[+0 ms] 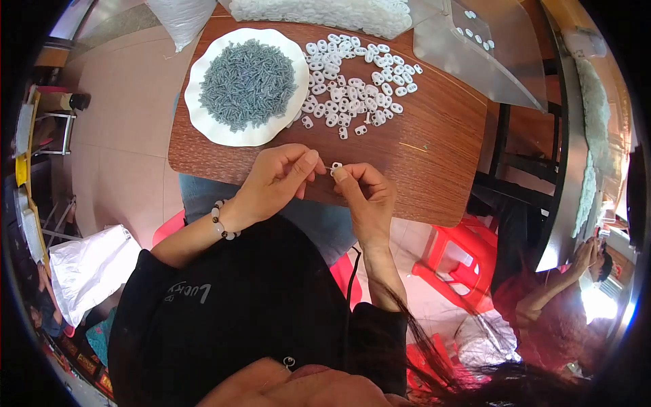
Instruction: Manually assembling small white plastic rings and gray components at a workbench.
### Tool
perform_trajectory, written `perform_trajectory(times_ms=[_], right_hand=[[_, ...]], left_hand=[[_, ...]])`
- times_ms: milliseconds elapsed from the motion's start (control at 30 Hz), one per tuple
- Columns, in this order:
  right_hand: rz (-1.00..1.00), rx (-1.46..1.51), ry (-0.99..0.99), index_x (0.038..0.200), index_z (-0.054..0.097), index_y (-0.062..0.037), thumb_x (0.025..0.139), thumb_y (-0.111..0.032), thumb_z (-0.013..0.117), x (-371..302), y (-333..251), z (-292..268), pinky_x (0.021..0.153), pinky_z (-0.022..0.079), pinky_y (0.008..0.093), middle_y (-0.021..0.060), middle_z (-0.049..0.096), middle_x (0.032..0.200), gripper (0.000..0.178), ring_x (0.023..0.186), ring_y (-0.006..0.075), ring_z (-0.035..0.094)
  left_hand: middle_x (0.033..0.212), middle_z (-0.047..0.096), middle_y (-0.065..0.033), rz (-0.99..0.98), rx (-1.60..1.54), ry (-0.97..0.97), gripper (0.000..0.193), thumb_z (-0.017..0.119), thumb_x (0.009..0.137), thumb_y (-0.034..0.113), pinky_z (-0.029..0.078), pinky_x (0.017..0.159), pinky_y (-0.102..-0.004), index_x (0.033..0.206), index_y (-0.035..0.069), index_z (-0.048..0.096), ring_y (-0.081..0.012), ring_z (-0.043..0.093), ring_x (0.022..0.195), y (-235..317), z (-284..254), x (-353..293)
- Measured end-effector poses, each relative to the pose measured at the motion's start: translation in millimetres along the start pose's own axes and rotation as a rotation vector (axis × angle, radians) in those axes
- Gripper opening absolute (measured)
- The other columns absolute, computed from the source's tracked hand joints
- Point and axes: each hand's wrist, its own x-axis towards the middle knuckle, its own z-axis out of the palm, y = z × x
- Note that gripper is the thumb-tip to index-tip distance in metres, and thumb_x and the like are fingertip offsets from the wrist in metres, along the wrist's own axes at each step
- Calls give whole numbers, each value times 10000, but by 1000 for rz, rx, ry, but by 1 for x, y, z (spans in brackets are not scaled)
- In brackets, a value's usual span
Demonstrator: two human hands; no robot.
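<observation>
My left hand (278, 178) pinches a thin grey pin between thumb and forefinger, its tip pointing right. My right hand (363, 193) holds a small white plastic piece (336, 167) at its fingertips, touching the pin's end. Both hands hover over the near edge of a brown wooden board (434, 149). A bead bracelet (220, 220) circles my left wrist. Beyond the hands, a white plate (203, 119) holds a heap of grey pins (247, 83), and a scatter of white plastic pieces (352, 81) lies on the board.
A bag of white pieces (325, 12) sits at the board's far edge, with a clear plastic bag (475, 51) to its right. Red plastic stools (454, 261) stand below. Another person (563, 298) sits at lower right. A white bag (91, 268) lies on the floor left.
</observation>
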Motion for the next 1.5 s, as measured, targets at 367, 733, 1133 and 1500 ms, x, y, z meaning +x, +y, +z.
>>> perform_trajectory(times_ms=[367, 733, 1133, 1500], right_hand=[[21, -4, -34, 879, 663, -5, 893, -109, 659, -2, 1, 2, 639, 441, 192, -10, 623, 771, 105, 692, 46, 542], [27, -27, -30, 886, 665, 5, 887, -95, 664, -2, 1, 2, 638, 452, 191, -5, 625, 775, 100, 697, 52, 553], [15, -22, -25, 890, 668, 10, 891, -111, 667, -1, 3, 2, 644, 451, 190, -8, 623, 762, 121, 694, 46, 548], [-11, 71, 74, 866, 671, -13, 887, -119, 675, 4, 1, -10, 603, 386, 179, -21, 613, 725, 109, 661, 34, 516]], left_hand=[[710, 593, 1, 74, 75, 72, 163, 602, 941, 131, 407, 500, -201, 898, -22, 634, -29, 508, 577, -2, 2, 0], [693, 594, -6, 62, 123, 103, 153, 604, 933, 110, 409, 517, -217, 871, -26, 637, -38, 514, 600, -4, 5, 1], [743, 579, -3, 94, 129, 93, 150, 572, 951, 101, 383, 493, -189, 871, -16, 623, -37, 485, 552, -5, 6, 2], [771, 589, -35, -17, 155, 108, 184, 538, 971, 156, 406, 522, -211, 945, 12, 649, -85, 509, 558, 13, 2, 8]])
